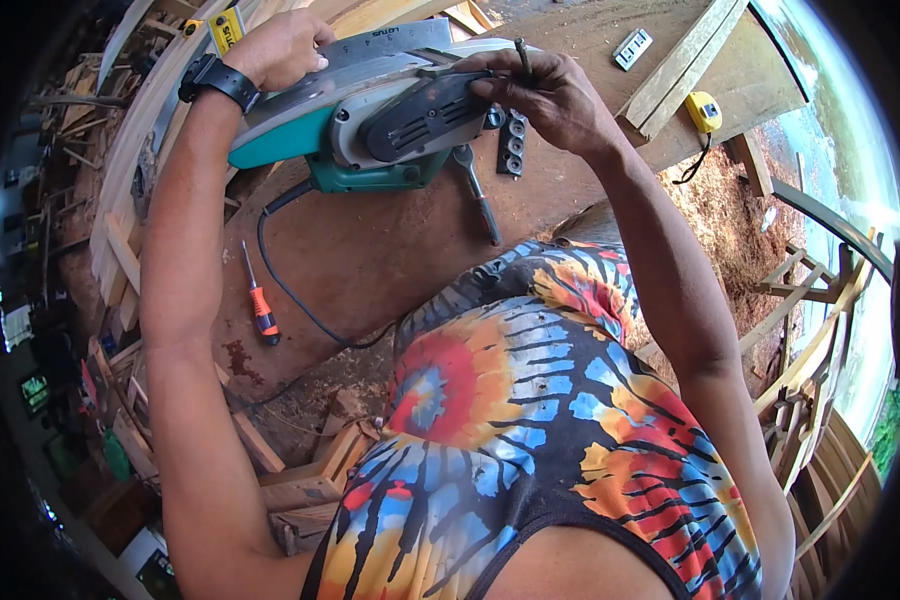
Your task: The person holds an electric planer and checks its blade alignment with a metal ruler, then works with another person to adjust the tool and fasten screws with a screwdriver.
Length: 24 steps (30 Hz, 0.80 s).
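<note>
A teal and grey belt sander (370,140) with a black side cover lies across the brown wooden surface in front of me. My right hand (550,95) is closed at its right end, thumb on the black cover. A short dark rod (522,58) sticks up beside those fingers; whether they hold it, I cannot tell. Along the sander's far side runs a metal try square (390,40) with ruled marks and a yellow handle. My left hand (285,50), wearing a black watch, has its fingers curled over the square near that handle.
An orange screwdriver (262,310), a wrench (478,195) and a black strip with round holes (511,145) lie near the sander. A black cord (295,300) curves toward me. At the right are planks (685,65), a yellow tape measure (703,112) and sawdust (715,220).
</note>
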Available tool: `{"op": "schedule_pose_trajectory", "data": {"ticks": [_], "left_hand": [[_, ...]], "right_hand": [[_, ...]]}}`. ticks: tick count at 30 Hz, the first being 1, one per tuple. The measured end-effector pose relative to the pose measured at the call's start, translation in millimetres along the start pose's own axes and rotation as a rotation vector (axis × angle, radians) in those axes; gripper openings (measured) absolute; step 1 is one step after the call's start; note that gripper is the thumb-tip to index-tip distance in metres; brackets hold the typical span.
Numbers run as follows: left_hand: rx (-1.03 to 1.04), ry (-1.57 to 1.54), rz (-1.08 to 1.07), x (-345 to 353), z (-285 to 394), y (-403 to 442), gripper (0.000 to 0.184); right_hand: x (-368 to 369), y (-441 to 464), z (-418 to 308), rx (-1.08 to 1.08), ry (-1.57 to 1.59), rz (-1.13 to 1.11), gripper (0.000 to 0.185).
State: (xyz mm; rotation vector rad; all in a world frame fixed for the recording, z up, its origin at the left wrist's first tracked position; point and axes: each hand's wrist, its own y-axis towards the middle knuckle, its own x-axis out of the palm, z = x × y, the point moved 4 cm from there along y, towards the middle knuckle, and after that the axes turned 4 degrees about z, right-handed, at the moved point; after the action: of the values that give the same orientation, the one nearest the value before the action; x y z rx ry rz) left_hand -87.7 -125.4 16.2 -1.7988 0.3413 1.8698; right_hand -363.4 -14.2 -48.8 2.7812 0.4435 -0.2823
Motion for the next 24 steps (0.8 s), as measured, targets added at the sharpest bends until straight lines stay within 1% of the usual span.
{"op": "schedule_pose_trajectory", "data": {"ticks": [5, 9, 12, 15, 21, 24], "left_hand": [[0.002, 0.001, -0.045, -2.3, 2.9, 0.9, 0.026], [0.019, 0.05, -0.008, 1.9, 1.2, 1.7, 0.025], [0.011, 0.07, -0.025, -0.4, 4.5, 1.6, 0.025], [0.013, 0.047, -0.033, -0.1, 3.4, 1.4, 0.025], [0.031, 0.05, -0.042, 0.0, 2.0, 2.7, 0.025], [0.02, 0.048, -0.047, 0.8, 1.9, 2.2, 0.024]], "right_hand": [[-0.2, 2.1, -2.0, -0.053, -0.018, 0.003, 0.024], [-0.9, 2.9, -4.7, -0.054, -0.034, -0.007, 0.024], [-0.4, 1.9, -1.1, -0.04, -0.039, 0.028, 0.024], [0.3, -0.6, 1.2, 0.031, -0.035, 0.051, 0.026], [-0.9, -2.2, 0.8, 0.038, -0.056, 0.075, 0.027], [-1.4, -2.1, 1.7, 0.061, -0.001, 0.101, 0.025]]}}
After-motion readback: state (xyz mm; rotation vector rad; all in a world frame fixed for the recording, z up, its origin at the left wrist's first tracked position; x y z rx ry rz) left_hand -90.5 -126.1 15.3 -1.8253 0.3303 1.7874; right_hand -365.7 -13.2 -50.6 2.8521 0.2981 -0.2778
